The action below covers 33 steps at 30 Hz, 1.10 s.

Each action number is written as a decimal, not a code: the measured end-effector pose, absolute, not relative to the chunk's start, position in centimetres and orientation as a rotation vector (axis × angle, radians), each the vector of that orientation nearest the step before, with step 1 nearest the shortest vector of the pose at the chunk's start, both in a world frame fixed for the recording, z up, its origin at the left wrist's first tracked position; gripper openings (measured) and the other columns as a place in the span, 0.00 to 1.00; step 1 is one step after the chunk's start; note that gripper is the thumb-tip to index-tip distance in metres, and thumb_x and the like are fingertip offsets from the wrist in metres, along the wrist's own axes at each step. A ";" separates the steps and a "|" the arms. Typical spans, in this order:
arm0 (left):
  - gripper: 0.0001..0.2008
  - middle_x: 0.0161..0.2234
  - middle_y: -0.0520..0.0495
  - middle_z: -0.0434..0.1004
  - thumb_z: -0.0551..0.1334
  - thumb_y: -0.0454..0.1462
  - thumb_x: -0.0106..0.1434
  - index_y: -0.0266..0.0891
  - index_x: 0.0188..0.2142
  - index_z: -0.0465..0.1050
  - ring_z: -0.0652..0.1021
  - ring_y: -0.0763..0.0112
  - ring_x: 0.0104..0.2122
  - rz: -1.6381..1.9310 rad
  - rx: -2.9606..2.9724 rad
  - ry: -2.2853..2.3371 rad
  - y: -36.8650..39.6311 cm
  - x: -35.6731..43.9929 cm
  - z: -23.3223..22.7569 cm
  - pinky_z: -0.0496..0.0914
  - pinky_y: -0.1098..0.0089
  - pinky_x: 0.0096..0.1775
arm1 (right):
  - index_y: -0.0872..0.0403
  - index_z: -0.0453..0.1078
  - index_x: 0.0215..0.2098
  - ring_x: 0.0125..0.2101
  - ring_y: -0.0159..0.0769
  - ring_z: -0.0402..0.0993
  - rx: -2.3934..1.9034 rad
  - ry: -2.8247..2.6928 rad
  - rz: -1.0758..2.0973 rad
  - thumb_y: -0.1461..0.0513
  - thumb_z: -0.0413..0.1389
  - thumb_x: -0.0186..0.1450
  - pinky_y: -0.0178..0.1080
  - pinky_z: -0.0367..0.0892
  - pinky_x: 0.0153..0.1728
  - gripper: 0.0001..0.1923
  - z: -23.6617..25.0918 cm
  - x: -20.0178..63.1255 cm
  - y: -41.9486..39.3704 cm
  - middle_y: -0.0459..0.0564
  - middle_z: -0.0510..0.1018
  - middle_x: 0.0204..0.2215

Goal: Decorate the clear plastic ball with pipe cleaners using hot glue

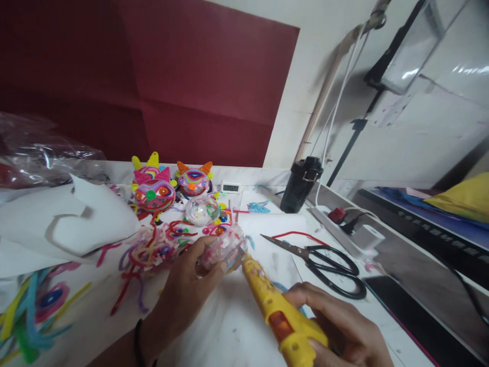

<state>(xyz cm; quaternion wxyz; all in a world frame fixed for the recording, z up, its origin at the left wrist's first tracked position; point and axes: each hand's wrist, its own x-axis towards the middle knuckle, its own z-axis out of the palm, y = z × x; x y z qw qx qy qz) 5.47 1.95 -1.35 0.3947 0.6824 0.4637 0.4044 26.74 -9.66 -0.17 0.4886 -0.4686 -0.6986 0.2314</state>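
**A:** What did you have at the far left?

**B:** A crumpled clear plastic bag [38, 153] lay at the back, with a torn sheet of white paper [64, 219] in front of it. Loose pipe cleaners [26, 311] in green, blue and yellow trailed off the near edge of the white table [229, 331].

**A:** And toward the middle?

**B:** Two finished balls wrapped in coloured coils stood side by side, a pink-eared one [155, 191] and an orange-eared one [194, 179], with a bare clear ball [201, 210] just in front of them. My left hand [187, 290] was clamped around another clear ball [221, 247], fingers curled under it, holding it just above the table beside a tangle of red and pink strands [153, 250].

**A:** The right side?

**B:** My right hand [344, 326] was closed around the handle of a yellow glue gun [278, 311], its nozzle touching the ball in my left. So the hands were apart, joined only through the gun. Beyond it, black-handled scissors [324, 262] lay open on the table near a red wire [298, 235]. A black canister [301, 183] stood at the back, and a white power strip [351, 232] ran along the right edge, next to a dark phone [412, 316].
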 end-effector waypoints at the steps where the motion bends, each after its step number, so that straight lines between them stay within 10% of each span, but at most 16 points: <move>1: 0.17 0.36 0.47 0.77 0.59 0.40 0.56 0.39 0.46 0.69 0.77 0.61 0.35 1.020 1.727 1.173 2.0 5.5 -1.5 0.72 0.65 0.36 | 0.43 0.75 0.43 0.24 0.36 0.75 -1.150 -1.662 0.576 0.51 0.59 0.63 0.31 0.70 0.22 0.12 -0.4 26.8 -9.7 0.48 0.79 0.28; 33: 0.18 0.33 0.48 0.76 0.60 0.41 0.51 0.38 0.42 0.71 0.76 0.65 0.30 1.065 1.707 1.276 1.9 5.4 -1.0 0.72 0.67 0.32 | 0.40 0.73 0.49 0.36 0.39 0.79 -1.072 -1.479 0.743 0.58 0.64 0.60 0.32 0.75 0.35 0.19 -2.9 28.3 -9.2 0.48 0.81 0.38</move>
